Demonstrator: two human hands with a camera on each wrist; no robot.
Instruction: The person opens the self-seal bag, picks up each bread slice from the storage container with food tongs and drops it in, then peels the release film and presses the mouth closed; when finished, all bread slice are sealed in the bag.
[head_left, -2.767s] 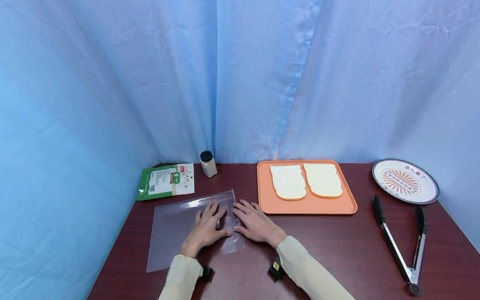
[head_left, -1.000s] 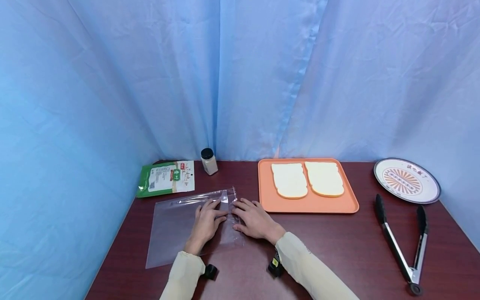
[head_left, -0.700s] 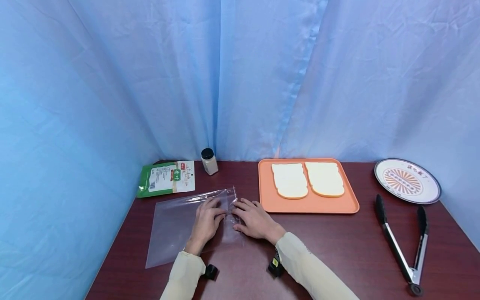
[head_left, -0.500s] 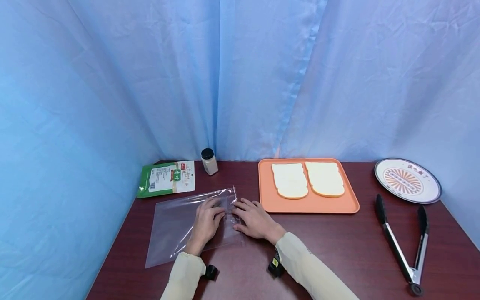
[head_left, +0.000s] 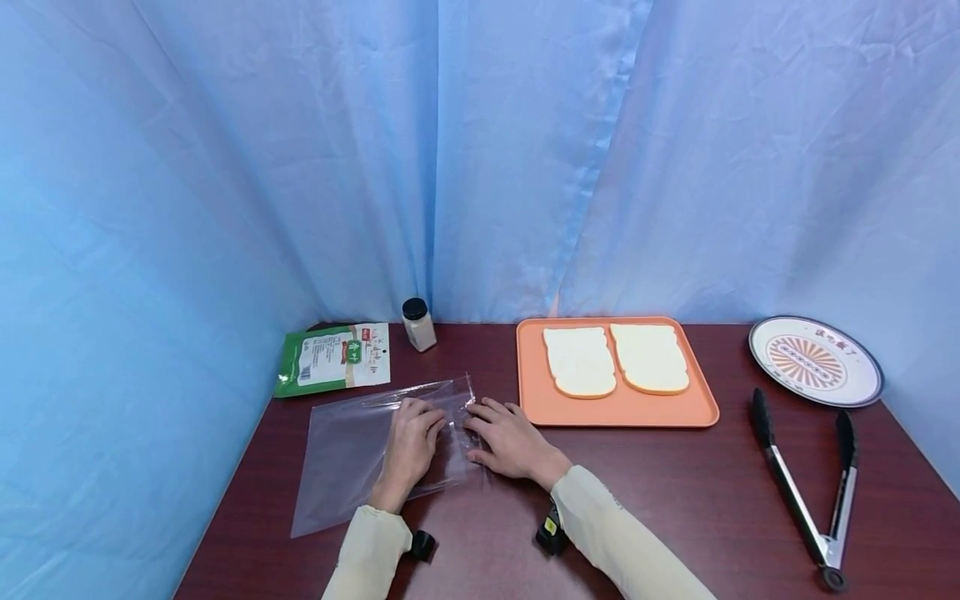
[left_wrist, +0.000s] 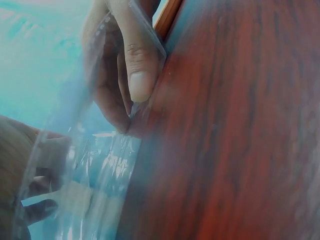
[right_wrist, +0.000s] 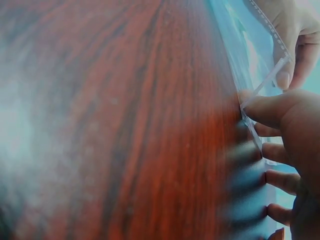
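A clear plastic bag [head_left: 333,467] lies flat on the table at front left, its mouth on the right side. My left hand [head_left: 408,442] is over the bag near this end, thumb and fingertips drawn together on the film. In the left wrist view a raised fold of film [left_wrist: 100,160] stands between the hands. My right hand [head_left: 517,446] rests at the bag's right edge with fingers apart. In the right wrist view its thumb [right_wrist: 267,109] touches the film's edge while the other fingertips press down.
Behind the bag are a green-and-white food packet [head_left: 330,360] and a black-capped jar [head_left: 418,327]. An orange tray [head_left: 622,412] bears two bread slices [head_left: 579,362]. A patterned plate [head_left: 858,375] and spread tongs [head_left: 798,500] are at the right. Blue curtains [head_left: 480,167] enclose the table.
My left hand was spread flat on the bag; its fingers have drawn together and the hand has shifted slightly left. The right hand has stayed almost still. Creases in the film have changed.
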